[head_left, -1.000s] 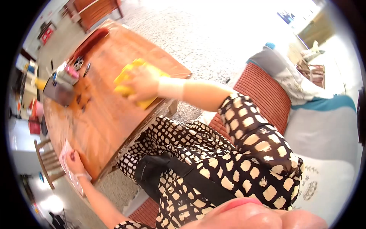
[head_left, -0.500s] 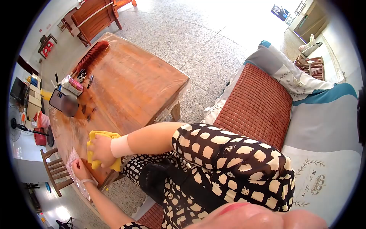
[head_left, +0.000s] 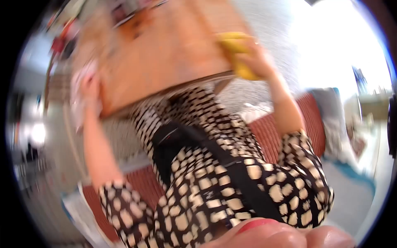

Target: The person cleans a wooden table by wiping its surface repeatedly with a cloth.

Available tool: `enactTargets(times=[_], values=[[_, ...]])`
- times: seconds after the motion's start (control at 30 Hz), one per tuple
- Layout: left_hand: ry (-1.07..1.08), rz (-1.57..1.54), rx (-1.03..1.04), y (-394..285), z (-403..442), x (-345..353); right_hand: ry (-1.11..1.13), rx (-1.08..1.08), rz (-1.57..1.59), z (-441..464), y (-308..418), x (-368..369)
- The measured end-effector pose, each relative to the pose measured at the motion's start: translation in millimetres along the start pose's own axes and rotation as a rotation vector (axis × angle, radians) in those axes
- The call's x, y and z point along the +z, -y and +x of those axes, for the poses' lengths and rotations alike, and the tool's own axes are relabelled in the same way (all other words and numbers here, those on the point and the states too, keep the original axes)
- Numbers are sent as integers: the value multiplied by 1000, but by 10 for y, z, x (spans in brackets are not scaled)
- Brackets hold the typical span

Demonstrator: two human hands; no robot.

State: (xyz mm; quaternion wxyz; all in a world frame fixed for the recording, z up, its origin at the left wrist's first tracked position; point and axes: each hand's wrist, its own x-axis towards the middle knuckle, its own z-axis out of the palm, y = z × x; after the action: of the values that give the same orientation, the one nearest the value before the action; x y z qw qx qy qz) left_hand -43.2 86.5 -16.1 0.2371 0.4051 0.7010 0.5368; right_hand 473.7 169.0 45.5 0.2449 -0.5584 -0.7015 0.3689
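Note:
My right hand [head_left: 257,60] is closed on a yellow cloth [head_left: 235,44] at the right edge of the wooden table [head_left: 173,49]. Part of the cloth lies on the tabletop and part hangs over the edge. At the table's left corner, my left hand [head_left: 90,84] rests against a pinkish-white sheet [head_left: 78,89]. Its fingers are smeared by motion, so whether it grips the sheet does not show.
A phone-like dark object [head_left: 124,18] and other blurred items stand at the table's far left. A wooden chair [head_left: 58,87] is beyond the left corner. Behind and right of me is a sofa with a reddish-brown mat [head_left: 310,124].
The view has turned to the right. My right hand has carried the yellow cloth from near my left hand across to the table's right edge. My left hand stays by the pinkish-white sheet.

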Motion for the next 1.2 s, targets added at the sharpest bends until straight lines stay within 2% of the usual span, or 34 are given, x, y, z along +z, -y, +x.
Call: enactTargets(times=[0.03, 0.07, 0.1, 0.17, 0.3, 0.43, 0.53, 0.63, 0.73, 0.83, 0.93, 1.0, 1.03, 1.1, 1.17, 1.2], values=[[-128, 340, 279, 206, 166, -45, -78, -137, -119, 102, -216, -5], [-94, 452, 311, 147, 216, -61, -204, -332, -506, 97, -129, 22], [-56, 598, 373, 124, 260, -98, -224, -366, -682, 122, -109, 93], [-90, 602, 333, -110, 115, -21, -277, -371, -742, 155, -49, 245], [-127, 630, 336, -76, 137, 33, -199, -284, -747, 153, 234, 360], [-168, 664, 308, -164, 34, 69, -60, -285, -849, 242, 599, 662], [-139, 663, 289, -187, 23, 49, -4, -639, -729, 285, 871, 1160], [-109, 675, 248, -221, 4, 43, 60, -905, -661, 248, 1302, 1638], [-133, 651, 292, -203, -28, 42, 172, -970, -530, 448, 1498, 1916], [-129, 626, 259, -219, -33, 28, 198, -868, -624, 918, 1521, 1986], [-127, 616, 241, -237, -47, 19, 145, -577, -767, 1326, 1459, 1643], [-118, 610, 243, -223, -24, 9, -9, -433, -723, 1761, 1013, 1328], [-115, 613, 248, -224, -14, 8, 2, -328, -739, 1812, 924, 1043], [-107, 612, 256, -219, -19, 7, -122, -187, -687, 2100, 358, 578], [-127, 648, 250, -233, -14, 24, -180, -70, -690, 1946, 174, 188], [-134, 670, 245, -227, -23, 30, -192, -89, -730, 1854, 62, 124]])
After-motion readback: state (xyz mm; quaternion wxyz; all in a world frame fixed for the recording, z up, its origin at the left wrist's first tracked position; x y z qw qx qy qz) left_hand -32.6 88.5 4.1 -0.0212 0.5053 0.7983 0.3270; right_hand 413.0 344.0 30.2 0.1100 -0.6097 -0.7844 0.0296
